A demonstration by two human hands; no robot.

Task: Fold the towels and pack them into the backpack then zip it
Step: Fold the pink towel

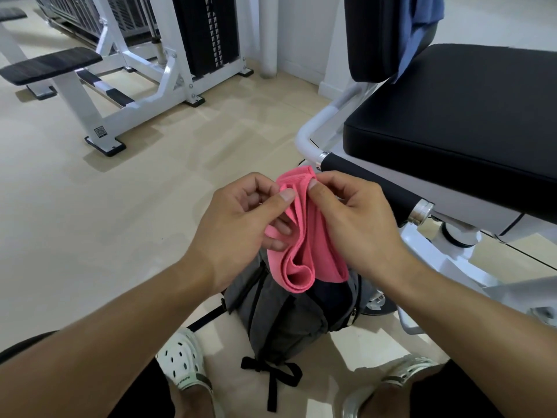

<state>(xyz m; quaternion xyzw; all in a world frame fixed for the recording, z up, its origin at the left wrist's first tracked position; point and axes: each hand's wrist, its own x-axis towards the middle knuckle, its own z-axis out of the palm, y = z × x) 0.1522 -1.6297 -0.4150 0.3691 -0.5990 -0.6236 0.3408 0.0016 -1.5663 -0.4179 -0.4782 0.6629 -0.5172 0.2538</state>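
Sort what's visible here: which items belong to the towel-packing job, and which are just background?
Job items:
pink ribbed towel, pinched by left hand and right hand
grey fabric backpack on the floor below it

Background:
black padded gym seat
white weight machine
blue cloth draped over the backrest
white perforated clogs

Single head-worn wide-angle view, aimed forward and steeply down. Close on left hand (238,220) and right hand (358,224) at centre frame; floor (90,206) beyond, gym bench (452,122) at right. No second view.
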